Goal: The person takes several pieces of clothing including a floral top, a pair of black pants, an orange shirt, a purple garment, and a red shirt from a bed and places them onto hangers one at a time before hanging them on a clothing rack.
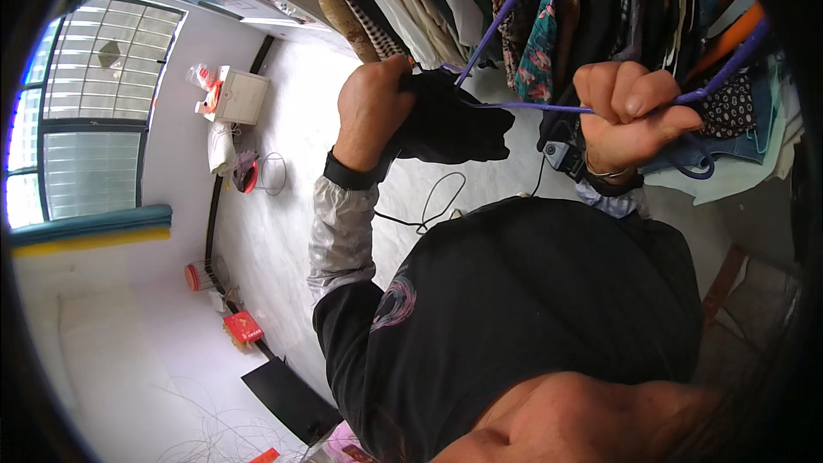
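Note:
My left hand [373, 109] is closed in a fist around a bunched black cloth garment [456, 122], which hangs out to the right of it. A purple clothes hanger [514, 9] spreads across the top of the view, one corner of it against the black garment. My right hand [627, 99] grips this hanger, its fingers curled over the bar and thumb pointing right. Below the right hand a curved purple piece shows, possibly the hook. A small grey device [562, 157] is strapped at my right wrist. The fingertips of my left hand are hidden.
Many clothes on hangers [411, 6] hang in a row just beyond my hands. Folded denim and a pale cloth [714, 177] are at the right. A black cable [443, 196] loops on the floor. A white cabinet [241, 96] stands by the window wall, a red box [243, 326] lower down.

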`<state>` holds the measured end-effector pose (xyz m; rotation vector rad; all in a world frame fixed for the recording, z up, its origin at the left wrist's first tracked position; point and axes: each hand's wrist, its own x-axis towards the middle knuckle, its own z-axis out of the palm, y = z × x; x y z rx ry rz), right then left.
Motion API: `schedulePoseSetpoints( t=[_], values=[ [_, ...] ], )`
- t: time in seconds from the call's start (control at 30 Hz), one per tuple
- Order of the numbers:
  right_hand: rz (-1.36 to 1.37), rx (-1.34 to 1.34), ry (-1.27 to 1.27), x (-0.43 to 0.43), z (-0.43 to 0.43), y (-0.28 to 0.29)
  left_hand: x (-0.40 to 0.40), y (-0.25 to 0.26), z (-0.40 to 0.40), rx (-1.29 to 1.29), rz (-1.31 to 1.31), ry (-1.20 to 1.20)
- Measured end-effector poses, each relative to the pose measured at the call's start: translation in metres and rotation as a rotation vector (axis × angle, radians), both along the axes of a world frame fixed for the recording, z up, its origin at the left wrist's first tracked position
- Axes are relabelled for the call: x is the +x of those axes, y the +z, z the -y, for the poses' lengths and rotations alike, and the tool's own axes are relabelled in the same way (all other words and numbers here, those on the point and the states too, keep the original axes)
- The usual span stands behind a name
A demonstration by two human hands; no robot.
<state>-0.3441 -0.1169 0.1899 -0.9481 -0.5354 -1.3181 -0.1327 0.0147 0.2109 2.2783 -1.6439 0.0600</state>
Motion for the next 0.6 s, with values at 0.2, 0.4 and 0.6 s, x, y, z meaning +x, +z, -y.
schedulePoseSetpoints(
  t=[0.2,0.4,0.6],
  values=[
    [-0.108,-0.079,-0.041,0.010,-0.010,-0.006,0.012,-0.005,0.011,-0.048,0.000,-0.061],
    [0.038,-0.032,-0.211,0.008,-0.026,0.016,0.032,-0.008,0.022,-0.027,0.033,-0.130],
    [-0.072,-0.097,-0.223,0.030,-0.031,0.001,0.048,-0.001,0.025,-0.103,0.031,-0.205]
  ],
)
